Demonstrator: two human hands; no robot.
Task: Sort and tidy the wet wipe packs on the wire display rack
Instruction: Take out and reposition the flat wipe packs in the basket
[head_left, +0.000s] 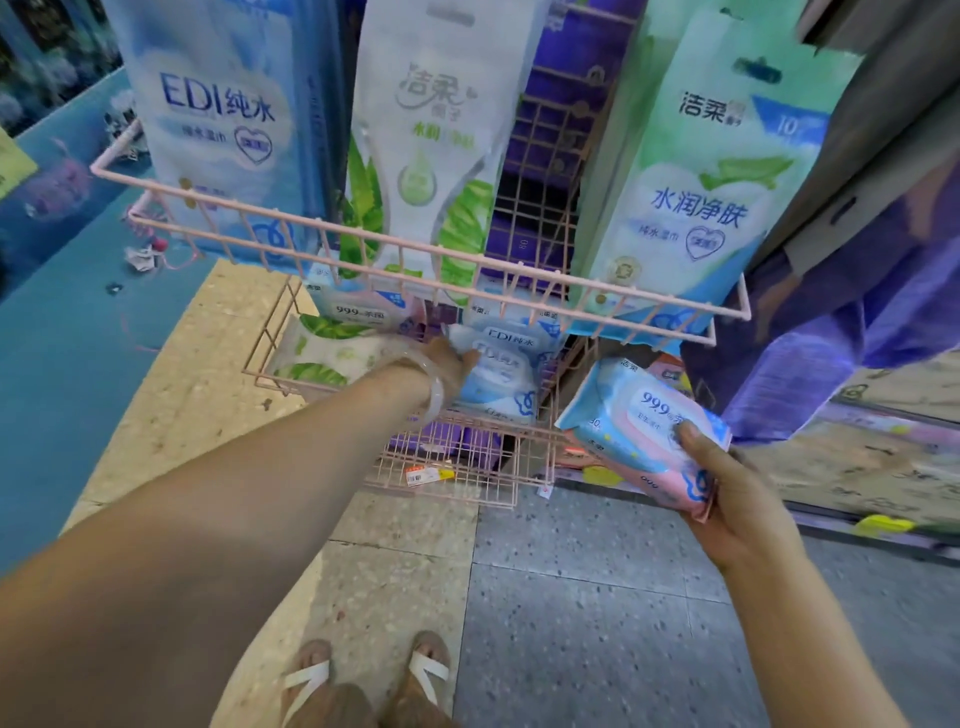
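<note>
My left hand (452, 364) grips the blue EDI pack (501, 374), standing upright in the lower basket (311, 387). My right hand (727, 483) clutches a pink 99.9 pack (644, 431) just right of the rack.

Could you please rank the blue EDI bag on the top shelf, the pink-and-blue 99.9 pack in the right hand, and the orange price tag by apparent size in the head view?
1. Blue EDI bag, though it is nearer the camera.
2. 99.9 pack.
3. Price tag.
</note>
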